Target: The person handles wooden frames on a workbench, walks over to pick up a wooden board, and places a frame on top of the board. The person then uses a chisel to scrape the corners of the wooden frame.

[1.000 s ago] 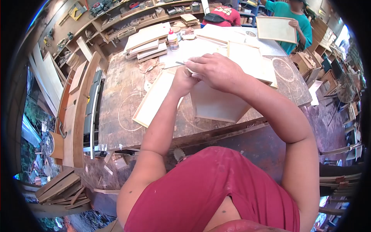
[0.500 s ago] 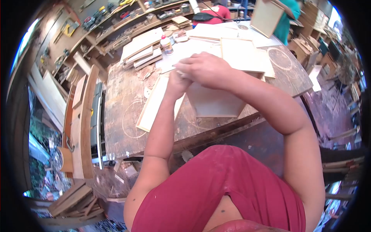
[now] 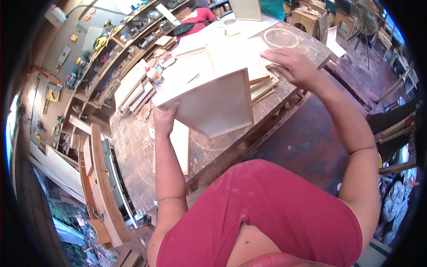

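A thin panel with a light wooden rim (image 3: 218, 104) is tilted up over the workbench, and my left hand (image 3: 165, 116) grips its left corner with the thumb on the near face. My right hand (image 3: 291, 66) is off the panel, fingers apart, beside the right edge of a stack of framed panels (image 3: 233, 51). Nothing shows between its fingers. Another framed panel (image 3: 181, 147) lies on the bench behind my left forearm, partly hidden. A thin dark tool (image 3: 192, 78) lies on the white surface beyond the held panel.
A glue bottle (image 3: 154, 75) stands near stacked boards (image 3: 133, 91) on the left of the workbench (image 3: 129, 142). Across the bench are a person in red (image 3: 195, 20) and a person in teal (image 3: 272, 8) by an upright panel (image 3: 246, 9). Shelves line the wall.
My hands have moved apart from each other. The left now holds the panel's corner, the right has shifted right. The view has turned rightward, and the thin tool now lies on the white surface.
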Motion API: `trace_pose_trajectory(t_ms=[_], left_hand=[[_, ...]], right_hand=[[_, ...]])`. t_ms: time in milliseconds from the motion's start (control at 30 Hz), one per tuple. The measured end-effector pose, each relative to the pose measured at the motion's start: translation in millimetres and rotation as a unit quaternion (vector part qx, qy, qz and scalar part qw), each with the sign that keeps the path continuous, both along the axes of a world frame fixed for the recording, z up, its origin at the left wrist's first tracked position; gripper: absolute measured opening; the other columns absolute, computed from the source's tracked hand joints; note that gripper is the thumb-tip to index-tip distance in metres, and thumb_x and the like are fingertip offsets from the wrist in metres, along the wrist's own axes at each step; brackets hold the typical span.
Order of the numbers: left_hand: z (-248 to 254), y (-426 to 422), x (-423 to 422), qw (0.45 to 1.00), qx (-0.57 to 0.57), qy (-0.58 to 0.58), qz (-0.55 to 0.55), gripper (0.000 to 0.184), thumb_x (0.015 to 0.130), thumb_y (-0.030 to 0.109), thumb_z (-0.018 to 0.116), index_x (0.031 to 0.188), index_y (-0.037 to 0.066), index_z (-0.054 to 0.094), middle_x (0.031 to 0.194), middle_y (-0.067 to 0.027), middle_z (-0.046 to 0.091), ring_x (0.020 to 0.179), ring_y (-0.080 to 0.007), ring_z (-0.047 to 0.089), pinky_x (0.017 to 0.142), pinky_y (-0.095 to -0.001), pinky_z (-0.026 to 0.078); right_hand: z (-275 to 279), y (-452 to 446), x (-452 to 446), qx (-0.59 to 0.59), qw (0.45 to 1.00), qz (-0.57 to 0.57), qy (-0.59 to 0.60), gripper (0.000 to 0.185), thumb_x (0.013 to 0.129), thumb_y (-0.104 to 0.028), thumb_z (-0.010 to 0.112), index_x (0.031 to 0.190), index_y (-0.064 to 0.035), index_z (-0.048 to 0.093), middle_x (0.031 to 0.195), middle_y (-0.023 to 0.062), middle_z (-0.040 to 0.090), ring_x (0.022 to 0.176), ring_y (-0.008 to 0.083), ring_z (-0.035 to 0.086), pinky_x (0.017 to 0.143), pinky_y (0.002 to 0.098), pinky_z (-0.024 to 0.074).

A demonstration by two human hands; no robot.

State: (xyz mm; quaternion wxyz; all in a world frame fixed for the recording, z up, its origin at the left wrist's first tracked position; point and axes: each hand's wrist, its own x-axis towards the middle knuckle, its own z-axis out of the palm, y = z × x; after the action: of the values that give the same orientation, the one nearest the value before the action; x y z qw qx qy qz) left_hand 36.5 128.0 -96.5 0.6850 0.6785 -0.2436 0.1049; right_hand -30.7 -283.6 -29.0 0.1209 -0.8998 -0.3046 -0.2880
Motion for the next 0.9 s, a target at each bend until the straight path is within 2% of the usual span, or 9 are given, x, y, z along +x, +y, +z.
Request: trace_pose_trajectory(t_ms=[100,167,200,267,367,467,533,667,900], left_hand=[[9.4,26.0,11.3,0.995,0.088,0.031,-0.028,0.056,0.080,0.023,0.081,0.125,0.000,0.056,0.112,-0.0083,0.065,0.102,-0.0166,0.060,0.090,-0.0289,0.049],[36.0,17.9,0.1,0.988,0.131,-0.056,0.067,0.057,0.076,0.022,0.083,0.123,0.000,0.058,0.109,-0.0099,0.067,0.100,-0.0194,0.064,0.086,-0.0311,0.051],[57.3,5.8,-8.6,0.987,0.136,-0.059,0.060,0.057,0.076,0.022,0.083,0.123,0.000,0.058,0.109,-0.0099,0.067,0.100,-0.0194,0.064,0.086,-0.0311,0.051],[98.4,-26.7,-36.2,0.877,0.400,-0.239,0.120,0.055,0.076,0.024,0.082,0.120,0.000,0.061,0.108,-0.0131,0.069,0.103,-0.0246,0.066,0.089,-0.0350,0.051],[117.8,-89.2,-43.9,0.818,0.507,-0.263,0.067,0.057,0.075,0.028,0.082,0.122,0.002,0.062,0.113,-0.0149,0.069,0.105,-0.0281,0.067,0.088,-0.0369,0.052],[118.5,-134.6,-24.8,0.812,0.530,-0.239,0.047,0.052,0.076,0.035,0.080,0.115,0.004,0.065,0.106,-0.0183,0.069,0.098,-0.0336,0.067,0.083,-0.0395,0.053],[118.8,-155.8,-14.9,0.742,0.638,-0.206,0.015,0.041,0.078,0.039,0.076,0.097,0.004,0.066,0.091,-0.0197,0.069,0.088,-0.0356,0.067,0.076,-0.0427,0.053],[99.3,-164.9,-12.3,0.753,0.606,-0.240,0.094,0.033,0.078,0.034,0.076,0.076,0.005,0.059,0.073,-0.0179,0.065,0.074,-0.0372,0.064,0.067,-0.0462,0.051],[103.3,-166.2,-18.5,0.731,0.632,-0.236,0.099,0.038,0.078,0.044,0.073,0.080,0.006,0.066,0.076,-0.0181,0.068,0.076,-0.0356,0.068,0.071,-0.0459,0.054]], right_hand=[[-29.1,14.9,-2.2,0.163,0.987,0.000,0.012,0.034,0.096,-0.017,0.055,0.127,-0.0042,0.060,0.128,0.0158,0.061,0.119,0.0314,0.057,0.102,0.0392,0.0448],[-42.4,33.5,-3.9,0.331,0.941,0.021,0.074,0.036,0.098,-0.019,0.054,0.129,-0.0005,0.058,0.129,0.0200,0.060,0.122,0.0324,0.056,0.104,0.0388,0.0427],[-47.1,42.1,-5.1,0.337,0.939,0.016,0.070,0.036,0.098,-0.019,0.054,0.129,-0.0005,0.058,0.129,0.0200,0.060,0.122,0.0324,0.056,0.104,0.0388,0.0427],[-53.0,59.1,-6.9,0.361,0.928,0.069,0.062,0.039,0.099,-0.021,0.053,0.129,0.0029,0.057,0.130,0.0222,0.058,0.123,0.0333,0.054,0.106,0.0386,0.0413],[-51.5,75.6,-6.0,0.365,0.928,0.059,0.037,0.040,0.098,-0.020,0.053,0.129,0.0048,0.056,0.129,0.0230,0.058,0.124,0.0343,0.054,0.105,0.0390,0.0410],[-47.6,82.3,-4.9,0.373,0.926,0.049,0.017,0.039,0.097,-0.019,0.054,0.129,0.0036,0.056,0.127,0.0221,0.059,0.122,0.0344,0.054,0.103,0.0396,0.0425],[-45.1,85.2,-3.9,0.352,0.936,0.029,-0.006,0.038,0.096,-0.018,0.055,0.127,0.0029,0.057,0.126,0.0206,0.060,0.119,0.0342,0.055,0.101,0.0402,0.0439],[-44.6,86.8,11.0,0.302,0.951,-0.013,-0.060,0.035,0.092,-0.015,0.059,0.124,0.0005,0.060,0.122,0.0159,0.062,0.108,0.0334,0.058,0.094,0.0416,0.0474],[-44.6,85.4,-9.6,0.279,0.957,-0.025,-0.078,0.035,0.091,-0.016,0.059,0.123,-0.0011,0.061,0.120,0.0150,0.063,0.105,0.0330,0.059,0.092,0.0412,0.0483]])
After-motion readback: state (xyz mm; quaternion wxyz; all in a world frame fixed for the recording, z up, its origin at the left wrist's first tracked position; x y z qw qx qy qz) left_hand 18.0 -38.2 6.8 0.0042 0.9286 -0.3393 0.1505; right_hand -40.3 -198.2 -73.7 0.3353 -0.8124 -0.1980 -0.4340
